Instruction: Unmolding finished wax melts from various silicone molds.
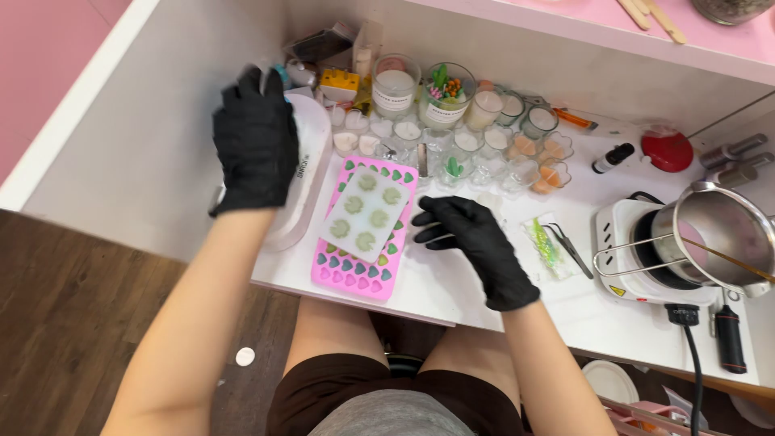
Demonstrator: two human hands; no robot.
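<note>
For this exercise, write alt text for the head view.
Two black-gloved hands work at a white table: the left hand rests on a white tray, and the right hand lies beside a white mould stacked on a pink heart mould.

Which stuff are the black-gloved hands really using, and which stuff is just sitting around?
In use:
- left hand on the long white tray
- right hand beside the white mold with green shapes
- pink heart mold underneath it

Just lying about:
- glass candle jars
- metal pot on the white hot plate
- tweezers
- red lid
</note>
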